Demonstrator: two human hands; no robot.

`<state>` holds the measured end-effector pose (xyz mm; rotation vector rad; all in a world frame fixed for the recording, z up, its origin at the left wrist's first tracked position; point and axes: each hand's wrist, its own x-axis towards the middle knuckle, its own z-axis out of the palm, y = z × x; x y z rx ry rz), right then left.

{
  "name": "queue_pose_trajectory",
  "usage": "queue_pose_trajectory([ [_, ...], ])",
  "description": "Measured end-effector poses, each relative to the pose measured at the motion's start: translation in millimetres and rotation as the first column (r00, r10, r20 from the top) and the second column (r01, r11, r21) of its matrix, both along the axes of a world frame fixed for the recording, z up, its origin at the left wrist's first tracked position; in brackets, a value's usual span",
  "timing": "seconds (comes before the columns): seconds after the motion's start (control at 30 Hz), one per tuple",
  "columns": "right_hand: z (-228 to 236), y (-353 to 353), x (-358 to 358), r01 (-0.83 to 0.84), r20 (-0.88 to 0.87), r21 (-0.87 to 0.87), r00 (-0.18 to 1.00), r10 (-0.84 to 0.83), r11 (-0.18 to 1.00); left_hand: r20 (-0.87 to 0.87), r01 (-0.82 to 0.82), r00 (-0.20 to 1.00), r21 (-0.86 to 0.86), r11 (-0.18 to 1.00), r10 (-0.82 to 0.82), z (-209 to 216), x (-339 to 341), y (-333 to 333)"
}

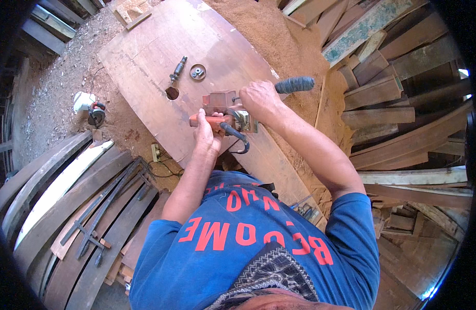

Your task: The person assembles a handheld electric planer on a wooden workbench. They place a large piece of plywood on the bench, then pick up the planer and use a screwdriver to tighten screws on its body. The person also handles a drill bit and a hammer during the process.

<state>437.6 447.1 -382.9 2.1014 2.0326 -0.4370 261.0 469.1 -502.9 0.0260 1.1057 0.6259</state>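
My left hand (207, 133) is wrapped round the orange grip of a corded power tool (220, 98), whose box-like reddish body rests on a wooden tabletop (145, 57). Metal parts show on its near right side, and a dark cord loops down from the grip. My right hand (259, 98) is closed just right of the tool body. A dark, wrapped handle (295, 84) sticks out to the right past that hand, and a thin metal rod shows at its left; how the two join is hidden by my fingers.
On the tabletop lie a dark slim tool (179, 68) beside a round hole (172, 93) and a round dish (197, 72) of small parts. Curved timbers (67, 181) and a metal clamp (101, 212) lie left. Stacked boards (382, 88) and sawdust (295, 46) fill the right.
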Motion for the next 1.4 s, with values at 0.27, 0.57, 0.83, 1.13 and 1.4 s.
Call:
queue_pose_trajectory([
  [0.27,-13,-8,-3,0.080,-0.088,0.111,0.994,-0.070,0.991,0.023,0.041,0.999,0.046,0.998,-0.042,-11,-4,-2],
  [0.57,-32,-16,9,0.364,-0.350,0.043,0.878,-0.327,0.930,-0.049,0.134,0.990,0.059,0.989,-0.131,-9,-5,5],
  [0.83,-77,-12,-1,0.580,-0.571,0.017,0.675,-0.468,0.815,-0.178,0.466,0.882,0.198,0.862,-0.436,-38,-24,31],
  [1.13,-64,-46,-7,0.705,-0.599,0.049,0.588,-0.544,0.708,-0.249,0.507,0.849,0.142,0.850,-0.465,-38,-15,43],
  [1.4,-117,-58,21,0.869,-0.904,0.104,0.286,-0.318,0.485,-0.174,0.602,0.798,0.224,0.766,-0.577,-16,-9,29],
])
